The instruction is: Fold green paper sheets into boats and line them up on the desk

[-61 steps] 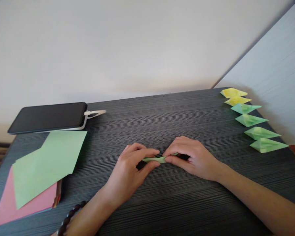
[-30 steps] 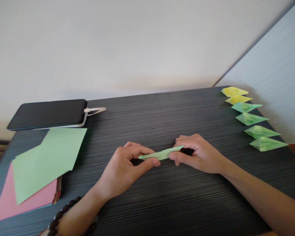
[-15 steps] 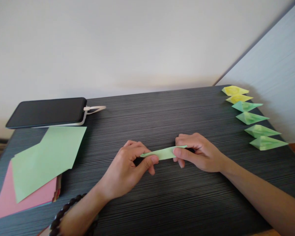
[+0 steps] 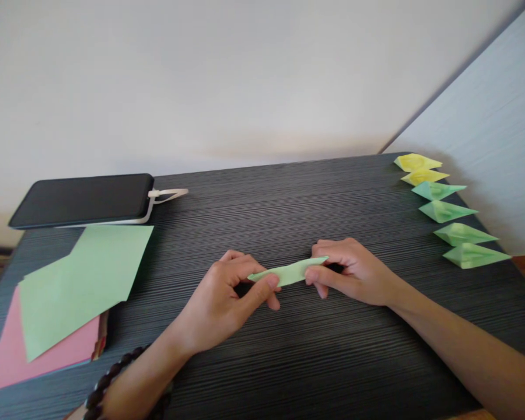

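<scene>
A narrow folded strip of light green paper [image 4: 289, 272] is held just above the dark striped table [image 4: 289, 361], near its middle. My left hand [image 4: 227, 297] pinches the strip's left end between thumb and fingers. My right hand [image 4: 354, 273] pinches the right end the same way. The strip tilts slightly, its right end higher. A dark bead bracelet [image 4: 109, 388] sits on my left wrist.
Flat green sheets [image 4: 83, 280] lie on pink sheets [image 4: 30, 356] at the left. Behind them rests a black phone [image 4: 81, 199] with a white cable [image 4: 168, 193]. Several folded paper boats, yellow [image 4: 415, 162] and green [image 4: 475, 255], line the right edge beside a pale wall.
The hands lifted the folded strip off the table and drew apart to its two ends. Since half a second ago almost nothing has shifted.
</scene>
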`<state>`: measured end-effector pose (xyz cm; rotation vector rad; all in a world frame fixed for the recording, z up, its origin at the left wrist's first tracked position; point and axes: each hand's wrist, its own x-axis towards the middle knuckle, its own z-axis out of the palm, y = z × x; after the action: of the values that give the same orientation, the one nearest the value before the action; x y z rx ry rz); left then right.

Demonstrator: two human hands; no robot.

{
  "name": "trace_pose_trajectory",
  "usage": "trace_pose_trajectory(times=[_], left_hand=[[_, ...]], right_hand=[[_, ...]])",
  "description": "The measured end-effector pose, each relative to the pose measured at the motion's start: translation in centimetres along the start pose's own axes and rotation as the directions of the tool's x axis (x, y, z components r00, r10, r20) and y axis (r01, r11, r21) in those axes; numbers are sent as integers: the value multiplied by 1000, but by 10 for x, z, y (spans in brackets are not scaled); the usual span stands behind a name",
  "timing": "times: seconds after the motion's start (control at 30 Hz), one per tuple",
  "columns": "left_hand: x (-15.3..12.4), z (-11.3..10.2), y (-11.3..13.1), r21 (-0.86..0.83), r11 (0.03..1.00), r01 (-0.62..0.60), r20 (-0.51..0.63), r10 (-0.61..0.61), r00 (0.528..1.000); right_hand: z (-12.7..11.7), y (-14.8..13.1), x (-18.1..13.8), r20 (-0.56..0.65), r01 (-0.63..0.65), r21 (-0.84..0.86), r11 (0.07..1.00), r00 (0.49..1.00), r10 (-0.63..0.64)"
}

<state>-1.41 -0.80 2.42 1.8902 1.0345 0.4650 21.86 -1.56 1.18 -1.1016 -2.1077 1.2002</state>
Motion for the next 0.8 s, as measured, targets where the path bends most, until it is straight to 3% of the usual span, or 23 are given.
trace_pose_trajectory(times=[0.17, 0.37, 0.53, 0.8], left_hand=[[-1, 4, -3, 69, 997, -46, -13, 47, 999], [-1, 8, -4, 129, 991, -44, -22, 47, 999], [-1, 6, -1, 149, 984, -97, 30, 94, 995], [-1, -5, -2, 63, 990, -122, 192, 108, 975]], right_hand=[[7, -2, 1, -43, 103, -124, 987, 993, -109], [11, -2, 1, 18, 152, -182, 971, 988, -152], [7, 0, 2, 19, 151, -71, 986, 989, -150], [-2, -1, 2, 115, 144, 42, 989, 982, -148]])
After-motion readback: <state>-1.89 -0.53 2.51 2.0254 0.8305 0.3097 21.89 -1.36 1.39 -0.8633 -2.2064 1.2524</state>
